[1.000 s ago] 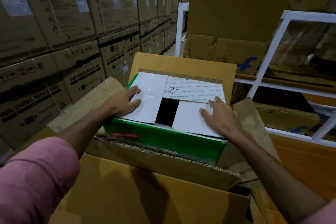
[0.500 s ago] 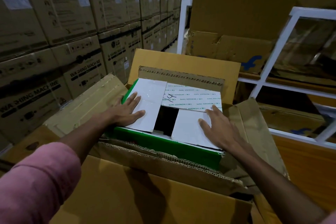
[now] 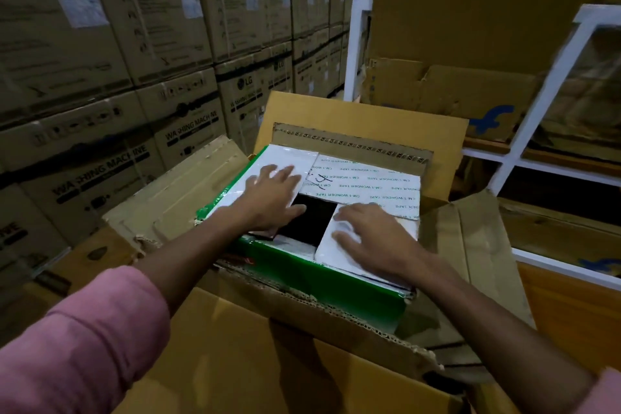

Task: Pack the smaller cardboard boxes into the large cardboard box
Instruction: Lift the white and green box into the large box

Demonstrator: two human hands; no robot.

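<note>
A smaller green box [image 3: 322,289] with white top flaps sits inside the large cardboard box [image 3: 255,346], whose brown flaps stand open around it. A dark gap shows between the white flaps. My left hand [image 3: 272,198] lies flat on the left white flap, fingers spread. My right hand [image 3: 373,239] presses flat on the near right white flap. A far flap printed "CM-1 WONDER TAPE" [image 3: 369,185] lies beyond my right hand. Neither hand grips anything.
Stacked washing machine cartons [image 3: 111,131] form a wall on the left. A white metal rack [image 3: 537,131] holding flattened cardboard [image 3: 470,44] stands at the right and behind. The big box's left flap [image 3: 174,198] and right flap [image 3: 470,245] splay outward.
Both hands have slid inward along the white flaps toward the dark gap. The green box sits lower in the large box than a second ago.
</note>
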